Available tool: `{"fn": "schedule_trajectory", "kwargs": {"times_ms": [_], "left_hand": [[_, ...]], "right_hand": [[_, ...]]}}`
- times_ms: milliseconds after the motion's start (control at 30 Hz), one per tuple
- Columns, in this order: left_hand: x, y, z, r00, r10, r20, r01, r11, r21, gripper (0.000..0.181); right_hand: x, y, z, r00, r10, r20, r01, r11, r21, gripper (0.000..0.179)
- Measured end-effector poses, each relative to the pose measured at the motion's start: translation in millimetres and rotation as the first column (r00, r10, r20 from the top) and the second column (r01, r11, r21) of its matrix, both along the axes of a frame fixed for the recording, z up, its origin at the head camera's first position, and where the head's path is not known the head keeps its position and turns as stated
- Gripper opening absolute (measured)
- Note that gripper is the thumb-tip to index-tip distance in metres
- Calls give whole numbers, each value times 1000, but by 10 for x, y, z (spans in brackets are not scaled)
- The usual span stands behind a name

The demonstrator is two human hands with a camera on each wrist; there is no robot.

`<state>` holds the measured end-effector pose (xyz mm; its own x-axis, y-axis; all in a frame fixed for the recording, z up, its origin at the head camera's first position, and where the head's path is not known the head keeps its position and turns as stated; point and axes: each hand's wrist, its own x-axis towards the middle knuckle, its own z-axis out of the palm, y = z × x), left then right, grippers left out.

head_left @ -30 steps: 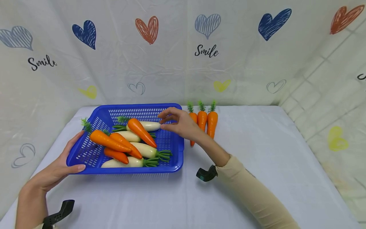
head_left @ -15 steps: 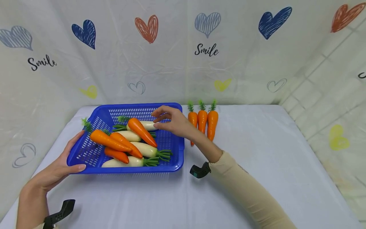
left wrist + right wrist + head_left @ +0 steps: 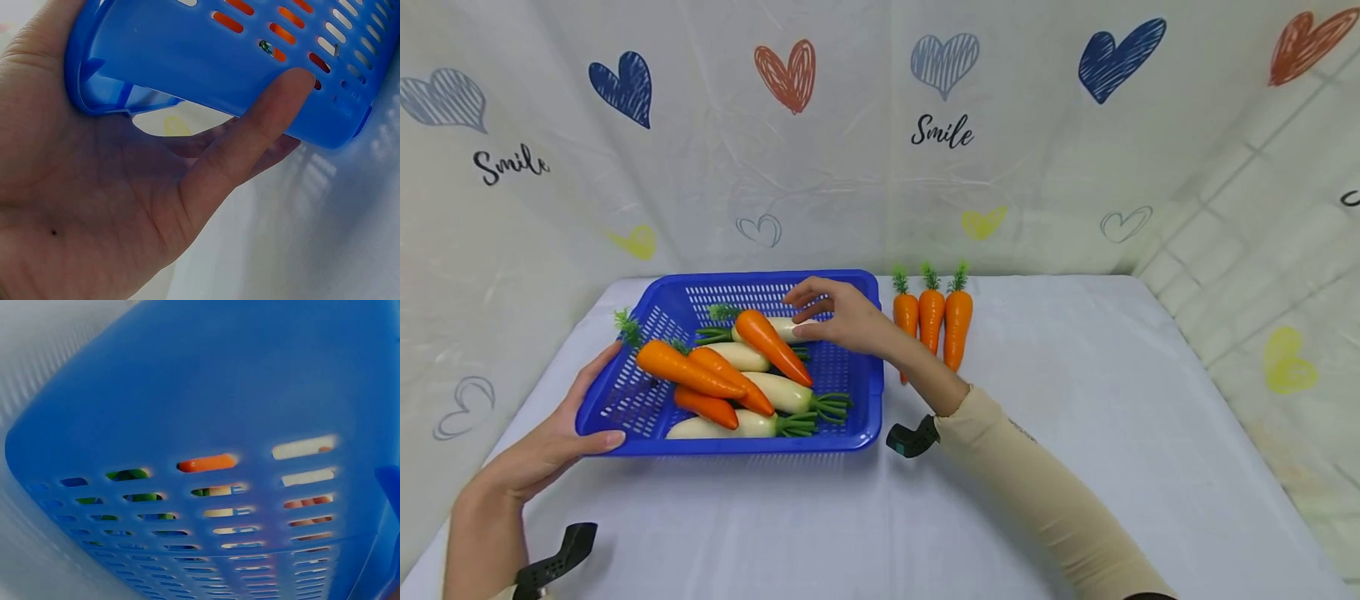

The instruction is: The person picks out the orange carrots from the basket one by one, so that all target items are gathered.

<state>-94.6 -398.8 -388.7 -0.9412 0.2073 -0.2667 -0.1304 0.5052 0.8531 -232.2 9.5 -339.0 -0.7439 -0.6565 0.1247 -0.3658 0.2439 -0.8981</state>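
A blue plastic basket (image 3: 867,433) stands on the left of the table, holding several orange carrots (image 3: 685,370) and white radishes (image 3: 782,392) with green stems. My left hand (image 3: 557,437) grips its left end, thumb over the front rim; in the left wrist view a finger (image 3: 250,131) lies against the slotted outer wall. Inside the basket, my right hand (image 3: 850,321) hovers with loosely bent fingers over the tip of the back radish (image 3: 784,327), partly covering it. The right wrist view shows the basket's slotted side (image 3: 206,412), which hides most of that hand.
Three more carrots (image 3: 932,312) lie side by side on the white cloth (image 3: 1075,375), just right of the basket, one partly behind my right forearm. A curtain (image 3: 850,167) printed with hearts hangs behind the table.
My right hand has moved left, farther over the back radish in the basket. The left hand, basket and vegetables look unmoved.
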Motion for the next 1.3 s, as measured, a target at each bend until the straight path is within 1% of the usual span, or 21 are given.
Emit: {"fn": "schedule_trajectory", "kwargs": {"times_ms": [333,533,600,767,933,1133,1300], "left_hand": [[-7,4,-1,1000,-4,-3,4,1000,17,108],[0,7,2,1000,-1,-2,1,1000,18,108],[4,9,-2,1000,3,0,-3,1000,17,108],[15,16,-9,1000,7,8,-8,1000,15,108],[9,21,-3,1000,2,3,-2,1000,14,108],[9,26,8,1000,3,2,-3,1000,12,108],[11,8,19,1000,2,-1,-2,1000,10,107]], "right_hand": [[-62,-66,0,999,22,36,-25,996,88,41],[-108,-123,-28,993,58,100,-76,980,186,50],[-117,-144,-40,991,69,111,-91,974,206,52],[-129,-178,-77,985,94,146,-125,968,218,54],[-141,-219,-110,978,115,172,-153,961,230,56],[-148,-269,-134,972,179,155,-218,931,293,53],[-134,-306,-121,962,228,150,-266,906,330,54]]}}
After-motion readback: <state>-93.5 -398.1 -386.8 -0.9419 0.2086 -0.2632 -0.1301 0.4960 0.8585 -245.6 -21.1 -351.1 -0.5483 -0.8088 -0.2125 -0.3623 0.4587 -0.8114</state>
